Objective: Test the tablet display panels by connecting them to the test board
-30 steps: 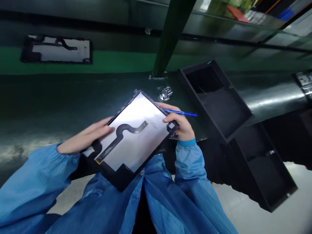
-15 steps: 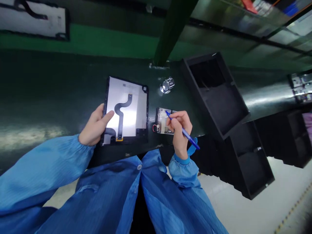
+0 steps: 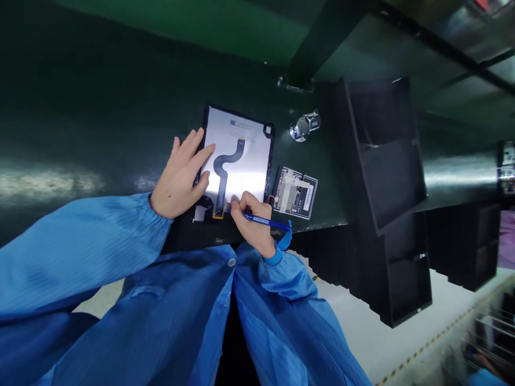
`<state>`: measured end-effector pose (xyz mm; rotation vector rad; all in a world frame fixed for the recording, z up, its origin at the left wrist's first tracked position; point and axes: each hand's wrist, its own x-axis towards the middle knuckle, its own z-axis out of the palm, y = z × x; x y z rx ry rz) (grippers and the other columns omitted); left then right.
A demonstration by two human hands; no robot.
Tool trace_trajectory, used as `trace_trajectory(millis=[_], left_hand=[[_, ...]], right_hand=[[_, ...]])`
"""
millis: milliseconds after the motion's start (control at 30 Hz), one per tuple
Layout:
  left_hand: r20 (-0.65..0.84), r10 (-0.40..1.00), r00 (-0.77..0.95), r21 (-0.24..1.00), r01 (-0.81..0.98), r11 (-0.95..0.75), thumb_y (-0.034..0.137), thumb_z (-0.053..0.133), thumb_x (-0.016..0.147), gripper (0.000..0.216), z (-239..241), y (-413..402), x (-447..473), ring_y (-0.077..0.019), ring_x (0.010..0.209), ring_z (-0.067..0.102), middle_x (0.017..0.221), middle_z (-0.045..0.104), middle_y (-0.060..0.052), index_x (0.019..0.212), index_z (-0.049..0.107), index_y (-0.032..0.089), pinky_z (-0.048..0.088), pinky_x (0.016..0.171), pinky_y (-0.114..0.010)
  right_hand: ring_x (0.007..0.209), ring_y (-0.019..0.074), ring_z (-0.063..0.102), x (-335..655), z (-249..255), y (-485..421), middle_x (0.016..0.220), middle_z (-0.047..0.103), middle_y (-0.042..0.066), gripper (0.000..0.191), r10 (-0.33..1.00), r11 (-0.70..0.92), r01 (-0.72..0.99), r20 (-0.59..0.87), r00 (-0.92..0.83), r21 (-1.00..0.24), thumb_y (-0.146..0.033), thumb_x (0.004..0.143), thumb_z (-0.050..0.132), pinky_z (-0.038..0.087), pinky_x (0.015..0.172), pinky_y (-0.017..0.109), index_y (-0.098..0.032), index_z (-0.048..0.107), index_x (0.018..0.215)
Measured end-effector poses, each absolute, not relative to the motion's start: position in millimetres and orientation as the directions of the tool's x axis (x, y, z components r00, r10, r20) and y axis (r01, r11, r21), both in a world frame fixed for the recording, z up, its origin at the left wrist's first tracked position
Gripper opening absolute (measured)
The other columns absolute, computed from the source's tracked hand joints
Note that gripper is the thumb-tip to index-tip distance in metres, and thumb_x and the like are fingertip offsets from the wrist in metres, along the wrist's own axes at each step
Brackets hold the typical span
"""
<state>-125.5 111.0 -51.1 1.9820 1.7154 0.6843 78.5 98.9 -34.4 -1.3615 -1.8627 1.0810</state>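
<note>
— From here, what's the left hand [image 3: 177,177] doing? It doesn't seem to be gripping anything

— No, it's open, fingers spread, laid over the left edge of the display panel [image 3: 251,179]. I'd say that's to steady it; a thin, flat piece like that could easily skid on the smooth bench [image 3: 100,128]

— And the panel lies pale side up, right in front of the person

— Which leaves the ribbon cable [image 3: 221,166] uppermost and easy to see, its gold end towards the blue coat [image 3: 177,300]. Probably handy for working close to the body

— Then the right hand [image 3: 255,225] is closed around a blue pen [image 3: 263,220], held low as if for writing

— Yes, with the tip by the cable's gold end. Whether it touches the panel I can't tell; the fingers crowd it

— Just right of the panel there's a circuit board [image 3: 295,194] with pale strips across it

— Close by, I suppose, so both pieces stay in reach. A red wire shows at its left side, though I can't see where it leads

— Behind the board is a shiny metal piece [image 3: 306,126], apart from everything, perhaps out of the way

— And farthest right of these, the black tray [image 3: 396,185] sits askew, well clear of the writing hand
</note>
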Motion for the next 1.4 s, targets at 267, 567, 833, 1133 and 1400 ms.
trace_trajectory(millis=[267, 567, 833, 1133, 1400], left_hand=[[0.087, 0.989, 0.119, 0.598, 0.788, -0.148, 0.029, 0.041, 0.095, 0.053, -52.8, 110.6, -125.7, -0.0313, 0.153, 0.017, 0.164, 0.023, -0.014, 0.146, 0.045, 0.019, 0.013, 0.123, -0.060], [0.067, 0.988, 0.137, 0.547, 0.824, -0.151, 0.041, 0.047, 0.095, 0.058, -48.4, 110.8, -120.9, -0.0357, 0.153, 0.015, 0.163, 0.021, -0.021, 0.144, 0.046, 0.010, 0.012, 0.122, -0.060], [0.122, 0.984, 0.126, 0.580, 0.796, -0.174, 0.046, 0.056, 0.091, 0.062, -54.0, 110.4, -122.5, -0.0368, 0.152, 0.019, 0.162, 0.023, -0.022, 0.143, 0.049, 0.013, 0.015, 0.121, -0.063], [-0.022, 0.983, 0.180, 0.992, 0.123, 0.000, 0.031, 0.075, 0.082, 0.022, 12.3, 144.2, -120.3, -0.0201, 0.095, 0.072, 0.099, 0.076, -0.003, 0.102, 0.079, 0.022, 0.058, 0.091, -0.029], [-0.081, 0.952, 0.296, 0.982, 0.186, 0.025, 0.027, 0.079, 0.074, 0.021, 29.5, 149.3, -84.5, -0.0187, 0.083, 0.071, 0.089, 0.076, -0.004, 0.094, 0.080, 0.019, 0.059, 0.079, -0.027]], right_hand=[[0.049, 0.0065, 0.033, 79.8, -39.3, 96.1, 0.054, 0.031, -0.008, 0.037, 0.941, 0.182, 0.500, 0.002, -0.339, -0.847, -0.030, 0.088, 0.059, 0.028, 0.051, 0.023, -0.021, 0.035, 0.062], [0.058, 0.0081, 0.053, 96.4, -2.0, 143.4, 0.070, 0.059, -0.004, 0.023, 0.979, 0.116, 0.268, 0.063, -0.196, -0.956, -0.042, 0.090, 0.066, 0.042, 0.052, 0.021, -0.022, 0.057, 0.083], [0.083, 0.0146, 0.068, 70.9, -31.1, 214.4, 0.091, 0.068, -0.001, 0.026, 0.926, 0.245, 0.350, 0.112, -0.361, -0.904, -0.048, 0.088, 0.067, 0.058, 0.080, 0.030, -0.024, 0.058, 0.094], [0.089, 0.0152, 0.068, 80.2, 9.3, 188.2, 0.089, 0.068, -0.001, 0.031, 0.807, 0.328, -0.052, 0.308, -0.503, -0.943, -0.039, 0.089, 0.070, 0.057, 0.088, 0.036, -0.025, 0.043, 0.085], [0.105, 0.0189, 0.068, 141.3, 10.8, 177.8, 0.106, 0.070, 0.000, 0.012, 0.898, 0.339, 0.149, 0.272, -0.346, -0.929, -0.034, 0.095, 0.063, 0.054, 0.100, 0.041, -0.029, 0.057, 0.104]])
